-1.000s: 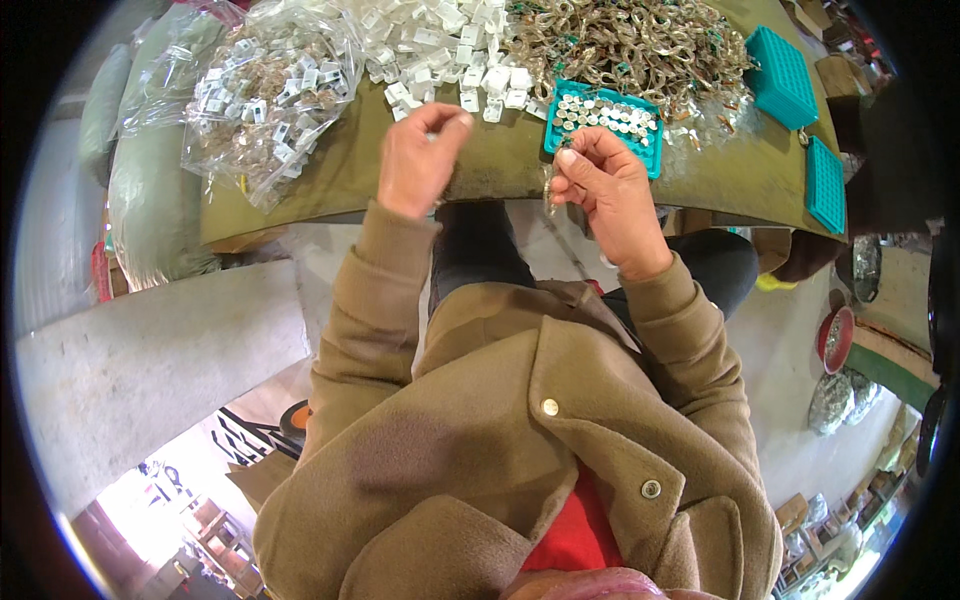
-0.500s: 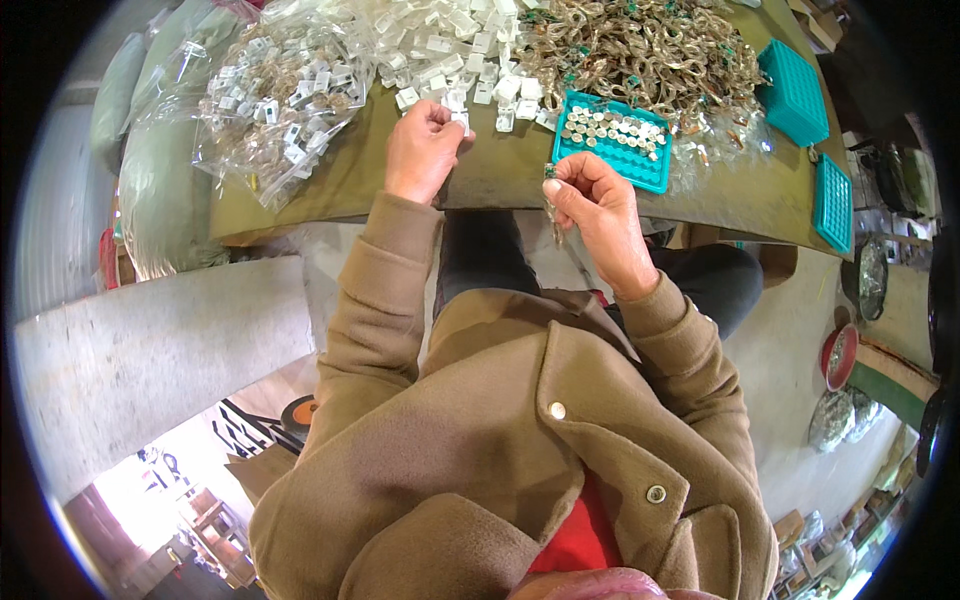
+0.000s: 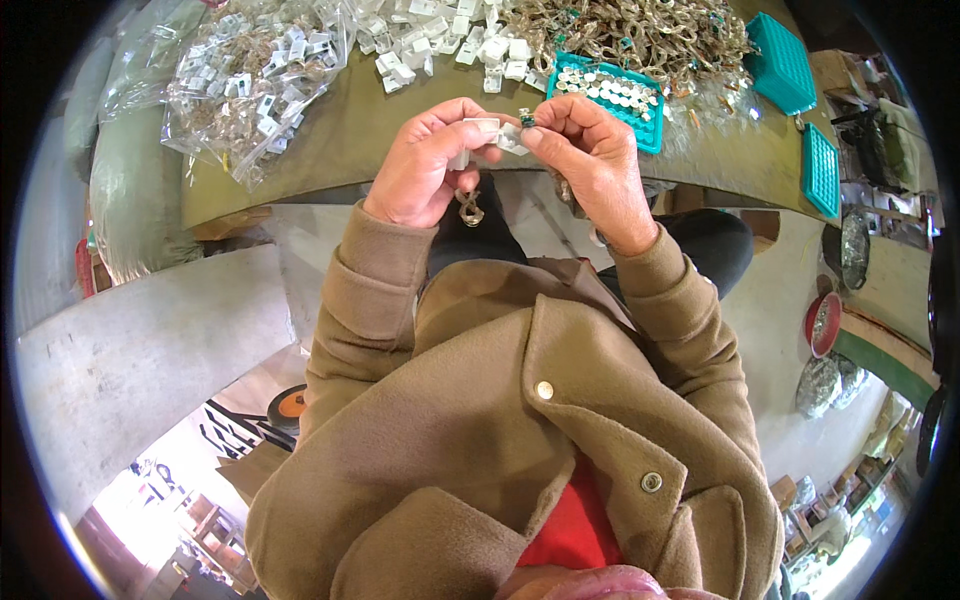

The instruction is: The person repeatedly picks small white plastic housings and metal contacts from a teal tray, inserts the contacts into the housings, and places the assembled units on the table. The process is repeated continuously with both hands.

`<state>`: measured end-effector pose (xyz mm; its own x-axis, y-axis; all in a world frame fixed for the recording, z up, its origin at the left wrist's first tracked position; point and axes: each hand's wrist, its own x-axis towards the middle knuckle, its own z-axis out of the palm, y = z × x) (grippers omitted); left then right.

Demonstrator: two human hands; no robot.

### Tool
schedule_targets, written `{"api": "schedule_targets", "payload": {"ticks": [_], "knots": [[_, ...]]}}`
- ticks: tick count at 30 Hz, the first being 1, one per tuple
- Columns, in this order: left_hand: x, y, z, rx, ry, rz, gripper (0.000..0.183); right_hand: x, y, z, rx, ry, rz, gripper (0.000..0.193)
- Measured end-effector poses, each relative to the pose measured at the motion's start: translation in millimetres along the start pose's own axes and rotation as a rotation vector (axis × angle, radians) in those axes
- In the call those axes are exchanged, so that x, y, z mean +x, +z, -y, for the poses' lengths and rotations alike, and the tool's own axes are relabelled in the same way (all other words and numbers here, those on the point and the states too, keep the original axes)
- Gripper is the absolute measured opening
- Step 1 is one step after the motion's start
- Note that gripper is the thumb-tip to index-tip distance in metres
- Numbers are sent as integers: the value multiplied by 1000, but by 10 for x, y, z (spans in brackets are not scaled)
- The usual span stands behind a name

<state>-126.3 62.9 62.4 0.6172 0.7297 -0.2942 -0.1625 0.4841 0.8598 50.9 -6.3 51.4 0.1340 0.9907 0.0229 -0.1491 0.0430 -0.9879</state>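
My left hand [image 3: 425,168] pinches a small white plastic housing [image 3: 482,127] just in front of the table's near edge. A lid-like white piece [image 3: 511,139] reaches from it toward my right hand. Opposite, my right hand [image 3: 592,160] holds a small green circuit board [image 3: 527,117] between thumb and fingers, close beside the housing. Part of a bundled clear-sheathed wire [image 3: 563,186] hangs below the right fingers. A looped wire [image 3: 469,208] dangles under the left fingers; where its upper end goes is hidden.
A pile of white housings [image 3: 415,40] lies beyond my hands. Right of it are tangled wires [image 3: 640,35] and a teal tray [image 3: 650,135] of round silvery pieces. Stacked teal trays [image 3: 782,62] stand far right. An open plastic bag [image 3: 255,85] of wired housings lies left.
My left hand has left the white pile, coming nearer and rightward with a housing. My right hand has moved left, bringing the circuit board beside it.
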Motion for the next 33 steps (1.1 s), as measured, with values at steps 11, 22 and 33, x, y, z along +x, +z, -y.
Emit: {"api": "schedule_targets", "payload": {"ticks": [11, 22, 33], "knots": [[73, 171, 444, -33, 176, -207, 29, -55, 64, -134, 167, 44, -185, 8], [70, 190, 414, -1, 234, -157, 31, -80, -39, -106, 496, 221, -44, 6], [77, 307, 458, 360, 399, -300, 29, -18, -48, -126, 286, 165, -68, 2]]}}
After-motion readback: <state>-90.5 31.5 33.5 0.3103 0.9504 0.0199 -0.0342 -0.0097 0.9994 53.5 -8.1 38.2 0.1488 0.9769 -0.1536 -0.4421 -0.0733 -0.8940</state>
